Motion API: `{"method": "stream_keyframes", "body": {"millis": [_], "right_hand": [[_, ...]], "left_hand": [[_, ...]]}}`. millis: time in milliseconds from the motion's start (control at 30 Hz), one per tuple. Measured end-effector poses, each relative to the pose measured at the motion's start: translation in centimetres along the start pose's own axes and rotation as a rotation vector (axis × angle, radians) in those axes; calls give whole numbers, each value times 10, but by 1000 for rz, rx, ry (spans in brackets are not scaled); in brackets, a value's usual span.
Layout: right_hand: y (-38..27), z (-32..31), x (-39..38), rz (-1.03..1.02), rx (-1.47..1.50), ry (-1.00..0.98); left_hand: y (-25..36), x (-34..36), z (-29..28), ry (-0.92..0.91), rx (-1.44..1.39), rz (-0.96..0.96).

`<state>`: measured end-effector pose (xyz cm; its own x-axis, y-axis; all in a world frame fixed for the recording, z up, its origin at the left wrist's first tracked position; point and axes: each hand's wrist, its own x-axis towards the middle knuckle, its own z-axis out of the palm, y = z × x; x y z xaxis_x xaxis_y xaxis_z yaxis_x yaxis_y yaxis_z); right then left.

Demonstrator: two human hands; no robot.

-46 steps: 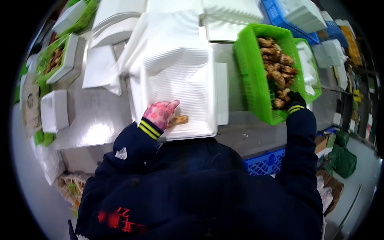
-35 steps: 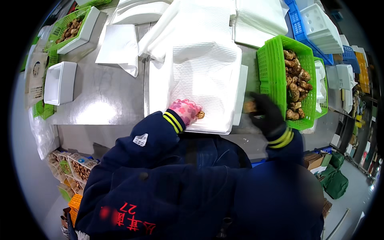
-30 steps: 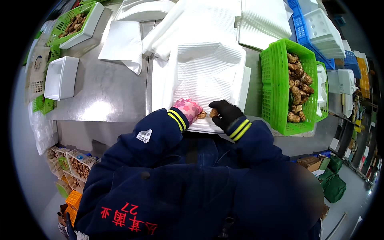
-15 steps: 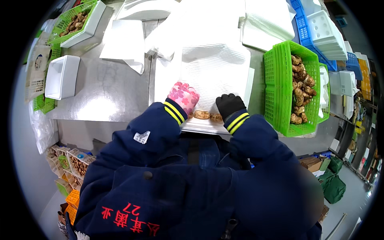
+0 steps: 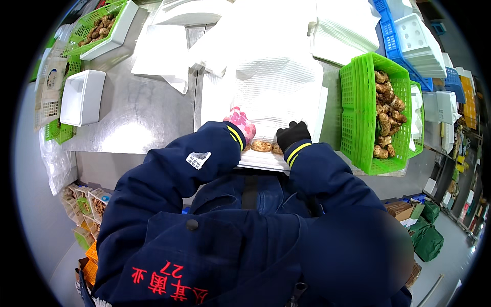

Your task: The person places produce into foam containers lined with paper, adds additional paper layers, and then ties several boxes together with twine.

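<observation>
A white ribbed sheet (image 5: 276, 87) lies on the metal table in front of me. Along its near edge runs a row of brown and cream mushrooms (image 5: 262, 147). My left hand (image 5: 241, 125), in a pink flowered glove, is closed at the left end of this row, its fingertips mostly hidden. In a black glove, my right hand (image 5: 293, 134) has its fingers curled over the row's right end. Whatever either hand pinches is out of sight. Both hands rest at the sheet, with the visible mushrooms between them.
Right of the sheet, a stack of green baskets (image 5: 355, 107) holds more mushrooms (image 5: 383, 123). White sheets (image 5: 342, 30) are piled behind it. At the left stand an empty white foam box (image 5: 82, 98) and another green basket (image 5: 82, 33). The metal table (image 5: 128, 123) ends close to my body.
My left wrist has turned and its elbow has swung outward, the hand shifting slightly nearer the mushroom row. The right hand has stayed almost in place, still curled. The row looks unchanged.
</observation>
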<state>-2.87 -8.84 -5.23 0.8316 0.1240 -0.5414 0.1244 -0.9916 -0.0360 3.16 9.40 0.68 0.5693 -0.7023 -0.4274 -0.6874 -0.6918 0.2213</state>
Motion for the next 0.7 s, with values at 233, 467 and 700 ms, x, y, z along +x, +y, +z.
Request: {"method": "stream_keyframes", "body": {"millis": [233,467,700], "right_hand": [[-6,-40,-20,-193,-207,54],[-6,-40,-22,-196,-199,111],[-10,-48,-18,-203,-195,61]], "left_hand": [[2,-1,0,-37,52,-5],[4,-10,3,-30,107,0],[9,-3,12,-154,-61,-163]]}}
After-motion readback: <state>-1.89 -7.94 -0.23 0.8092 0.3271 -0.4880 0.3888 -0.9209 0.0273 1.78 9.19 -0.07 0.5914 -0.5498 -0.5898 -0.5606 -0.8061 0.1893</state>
